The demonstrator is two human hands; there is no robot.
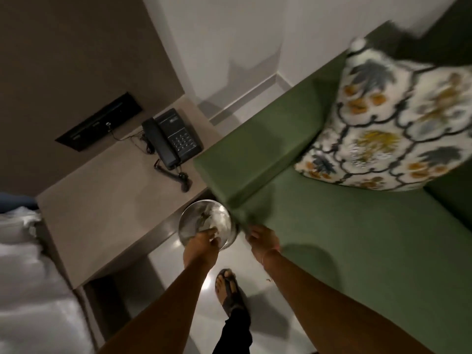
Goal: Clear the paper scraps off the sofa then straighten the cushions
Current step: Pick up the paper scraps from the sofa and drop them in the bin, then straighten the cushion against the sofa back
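A round metal bin (190, 221) stands on the floor between the side table and the green sofa (357, 238), with pale paper scraps (219, 218) inside it. My left hand (203, 242) hangs over the bin's near rim, its fingers bunched on a pale paper scrap (214, 229). My right hand (263, 238) is beside the bin at the sofa's front corner, fingers curled in with nothing seen in them. One patterned cushion (393, 118) leans tilted in the sofa's back corner. The seat shows no scraps; motion blur softens detail.
A beige side table (115, 190) carries a black telephone (171, 139) on the left. White bedding (23, 264) fills the lower left. My sandalled foot (228, 292) stands on the glossy floor, and a small dark speck (268, 279) lies by the sofa's front edge.
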